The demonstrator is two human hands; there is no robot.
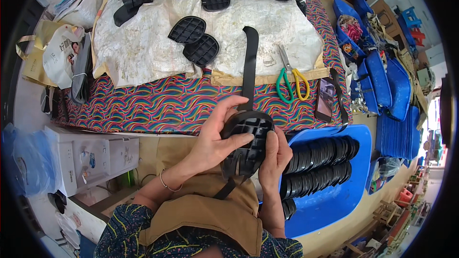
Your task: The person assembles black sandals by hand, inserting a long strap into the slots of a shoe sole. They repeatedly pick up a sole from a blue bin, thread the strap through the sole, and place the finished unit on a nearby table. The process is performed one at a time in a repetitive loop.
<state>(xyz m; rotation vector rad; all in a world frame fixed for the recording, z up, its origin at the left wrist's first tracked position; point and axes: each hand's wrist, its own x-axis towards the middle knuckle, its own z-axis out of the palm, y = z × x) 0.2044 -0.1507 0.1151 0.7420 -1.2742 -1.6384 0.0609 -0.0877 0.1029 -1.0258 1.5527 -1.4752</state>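
A: How is your left hand set?
B: Half curled, gripping the black ribbed pad on its left, your thumb across its face.
A: And your right hand?
B: Curled closely, your thumb on the pad's right edge. You hold it above your lap, at the surface's near edge.

Dark sleeves with yellow streaks, brown apron, slim bracelet.
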